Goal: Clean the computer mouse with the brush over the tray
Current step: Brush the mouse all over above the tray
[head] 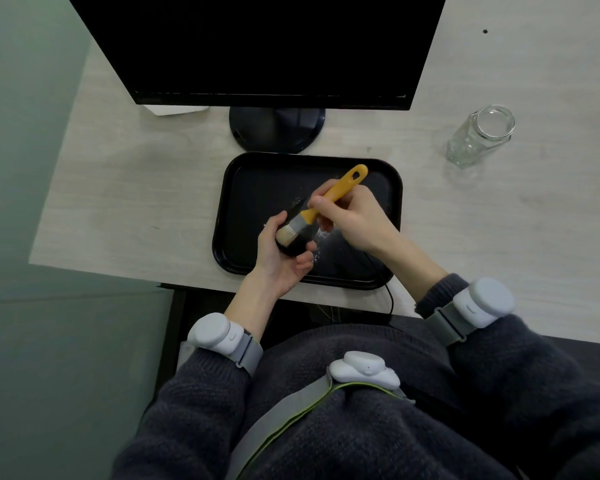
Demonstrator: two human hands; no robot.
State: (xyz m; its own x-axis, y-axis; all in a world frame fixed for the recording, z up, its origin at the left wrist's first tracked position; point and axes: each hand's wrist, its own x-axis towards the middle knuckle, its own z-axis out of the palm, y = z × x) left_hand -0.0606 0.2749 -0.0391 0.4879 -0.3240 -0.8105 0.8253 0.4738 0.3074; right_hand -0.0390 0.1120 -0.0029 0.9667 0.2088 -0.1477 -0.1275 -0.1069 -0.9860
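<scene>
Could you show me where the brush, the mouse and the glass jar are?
brush (342,187), head view, on its yellow handle.
mouse (291,249), head view, on its black body below the bristles.
glass jar (478,138), head view, on its clear side.

The pale desk carries a black tray; behind it, a monitor's round base; rightward, a glass jar.

My left hand cups the black mouse above the near left part of the tray. My right hand grips the yellow brush by its handle, its bristles touching the top of the mouse. The tray lies at the near edge of the desk, and pale crumbs are scattered on it.
</scene>
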